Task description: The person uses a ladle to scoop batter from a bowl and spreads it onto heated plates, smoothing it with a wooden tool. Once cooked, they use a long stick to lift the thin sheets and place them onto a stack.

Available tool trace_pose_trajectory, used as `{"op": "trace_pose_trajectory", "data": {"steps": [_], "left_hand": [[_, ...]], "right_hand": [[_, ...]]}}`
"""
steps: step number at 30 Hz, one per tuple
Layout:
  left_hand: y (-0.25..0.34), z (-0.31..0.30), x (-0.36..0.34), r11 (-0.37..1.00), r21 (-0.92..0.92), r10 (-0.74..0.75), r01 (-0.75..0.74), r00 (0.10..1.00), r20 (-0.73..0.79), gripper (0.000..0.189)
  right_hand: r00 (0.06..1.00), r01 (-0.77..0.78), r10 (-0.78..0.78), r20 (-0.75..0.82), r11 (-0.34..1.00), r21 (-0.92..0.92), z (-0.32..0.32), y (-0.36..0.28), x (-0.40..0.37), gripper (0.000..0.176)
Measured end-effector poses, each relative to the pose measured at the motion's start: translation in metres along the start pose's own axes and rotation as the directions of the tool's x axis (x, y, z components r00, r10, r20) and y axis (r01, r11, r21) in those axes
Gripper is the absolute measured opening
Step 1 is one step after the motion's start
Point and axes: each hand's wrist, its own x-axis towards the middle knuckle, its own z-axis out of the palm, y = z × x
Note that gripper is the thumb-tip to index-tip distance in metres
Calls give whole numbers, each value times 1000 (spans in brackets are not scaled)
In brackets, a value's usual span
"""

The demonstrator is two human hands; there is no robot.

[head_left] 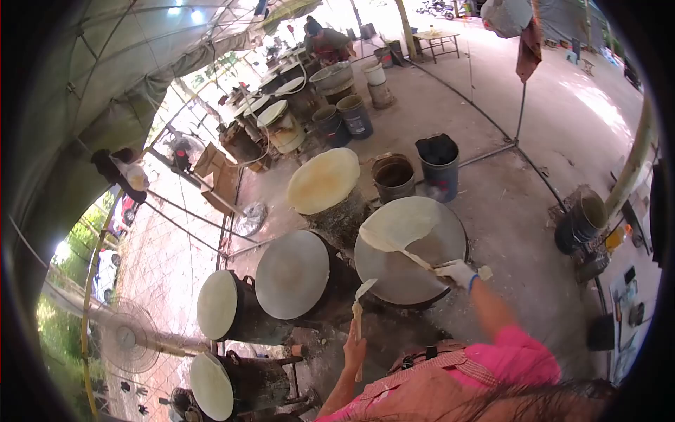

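My right hand (pixel 457 273), in a white glove, is closed on a wooden spreader (pixel 416 260) whose tip touches pale batter (pixel 397 224). The batter covers the upper left part of a large round griddle (pixel 373 271). My left hand (pixel 354 346) is bare and wrapped round the wooden handle of a spatula (pixel 358 316). The spatula's blade, with something pale on it, points up beside the griddle's lower left edge.
A yellowish flatbread (pixel 323 181) covers a griddle behind. Another griddle (pixel 292 274) and two pale-covered ones (pixel 217 304) (pixel 211 386) stand at left. Buckets (pixel 394 178) (pixel 439 169) stand beyond. A fan (pixel 128 336) is at far left; another person (pixel 327 43) bends over at the back.
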Motion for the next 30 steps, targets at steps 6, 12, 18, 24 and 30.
{"op": "trace_pose_trajectory", "data": {"steps": [6,12,18,24,30], "left_hand": [[16,12,-12,996,31,89,-86,991,-98,70],[51,-2,-56,907,-287,-300,309,951,74,71],[11,7,-91,610,-665,-460,431,876,145,67],[0,4,-107,463,-715,-534,524,809,247,62],[-37,3,-126,409,-772,-524,486,818,238,62]], "right_hand": [[990,-105,99,-97,993,-55,-35,-70,24,20],[968,-141,179,177,968,-207,-67,-19,44,24],[989,-144,147,8,977,-155,-49,-94,72,26],[924,-150,305,229,842,-519,-82,-59,68,27],[974,-65,159,163,881,-469,-31,-114,115,20]]}}
